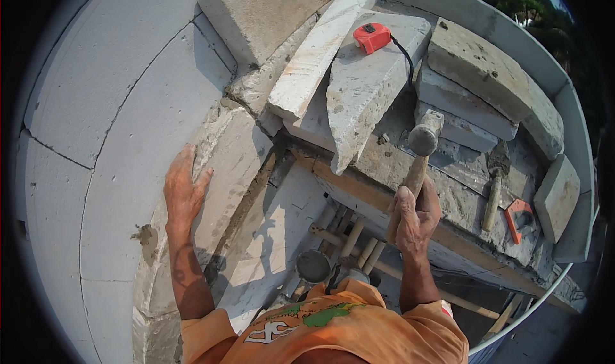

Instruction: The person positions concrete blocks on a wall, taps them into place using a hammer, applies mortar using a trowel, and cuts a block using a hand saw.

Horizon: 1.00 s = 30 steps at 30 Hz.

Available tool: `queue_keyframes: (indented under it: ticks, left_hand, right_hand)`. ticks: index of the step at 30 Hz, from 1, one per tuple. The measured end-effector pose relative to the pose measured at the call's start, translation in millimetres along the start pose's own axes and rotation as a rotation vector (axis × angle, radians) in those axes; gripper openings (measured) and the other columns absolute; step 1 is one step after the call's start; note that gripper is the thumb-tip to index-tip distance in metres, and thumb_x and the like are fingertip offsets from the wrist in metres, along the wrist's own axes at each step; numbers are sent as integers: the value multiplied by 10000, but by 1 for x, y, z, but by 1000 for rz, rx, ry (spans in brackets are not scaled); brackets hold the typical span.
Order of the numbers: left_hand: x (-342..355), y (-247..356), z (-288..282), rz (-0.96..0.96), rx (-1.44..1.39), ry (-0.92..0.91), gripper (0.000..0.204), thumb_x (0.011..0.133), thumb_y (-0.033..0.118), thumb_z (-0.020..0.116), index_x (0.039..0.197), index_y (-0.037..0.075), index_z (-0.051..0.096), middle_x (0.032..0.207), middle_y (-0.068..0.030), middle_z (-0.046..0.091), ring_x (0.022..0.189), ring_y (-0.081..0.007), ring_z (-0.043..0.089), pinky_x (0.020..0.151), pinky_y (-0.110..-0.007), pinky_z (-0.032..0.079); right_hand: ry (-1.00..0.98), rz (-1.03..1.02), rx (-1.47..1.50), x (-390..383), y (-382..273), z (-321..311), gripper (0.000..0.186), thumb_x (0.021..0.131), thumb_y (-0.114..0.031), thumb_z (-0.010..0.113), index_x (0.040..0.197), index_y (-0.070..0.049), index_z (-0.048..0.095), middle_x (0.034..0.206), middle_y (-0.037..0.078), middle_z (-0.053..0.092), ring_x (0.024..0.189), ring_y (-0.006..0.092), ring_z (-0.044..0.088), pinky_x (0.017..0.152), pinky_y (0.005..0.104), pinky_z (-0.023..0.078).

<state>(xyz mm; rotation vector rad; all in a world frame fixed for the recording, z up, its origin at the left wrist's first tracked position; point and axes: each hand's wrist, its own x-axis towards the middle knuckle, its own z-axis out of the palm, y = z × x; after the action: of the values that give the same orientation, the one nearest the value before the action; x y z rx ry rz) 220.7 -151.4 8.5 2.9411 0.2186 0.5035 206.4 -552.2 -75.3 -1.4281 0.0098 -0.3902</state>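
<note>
My right hand [418, 220] is closed round the wooden handle of a hammer [423, 140]. The hammer's grey, mortar-crusted head points up and away from me, above the slab ledge. Flat against a pale concrete block [227, 147] at the wall's edge lies my left hand [184, 188], thumb spread from the fingers and nothing held. That block sits in line with other blocks on the wall top, beside the large white block wall [134, 133]. A mortar smear [146, 236] marks the wall near my left wrist.
A red tape measure [373, 38] rests on a cut block [378, 69]. On the right ledge lie stacked blocks [490, 63], a trowel [494, 184] and an orange-handled saw [517, 218]. Below are a mortar bucket [313, 266] and wooden poles [352, 238]. A pale hose [532, 319] curves at lower right.
</note>
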Motion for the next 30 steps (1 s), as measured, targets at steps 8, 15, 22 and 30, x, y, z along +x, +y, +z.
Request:
queue_keyframes:
  ticks: [8,15,22,30]
  left_hand:
    - [-2,-27,9,91,-22,51,580,916,271,683,1405,-3,531,1431,-219,538,1351,-366,488,1140,-434,363]
    - [-1,-15,19,21,34,73,566,946,261,661,1437,24,509,1450,-182,535,1362,-332,485,1150,-427,355]
    - [-2,-29,21,40,97,109,568,938,252,666,1434,23,512,1446,-183,539,1354,-342,492,1147,-427,359]
    - [4,-5,14,127,39,110,560,915,270,685,1378,-13,550,1425,-210,545,1349,-377,482,1131,-455,360]
  right_hand:
    - [-197,-280,-142,-13,-1,71,497,871,-170,775,1273,8,542,991,149,579,854,259,580,764,377,494]
    - [166,-269,-503,-14,21,-12,500,883,-168,751,1299,-1,530,975,143,555,832,246,575,723,394,492]
    - [222,-54,-1119,-5,62,-96,457,894,-194,711,1268,6,543,975,217,546,842,391,601,690,508,492]
    - [42,-40,-1158,16,77,-93,412,885,-143,700,1252,-6,573,966,246,589,887,443,606,724,526,487]
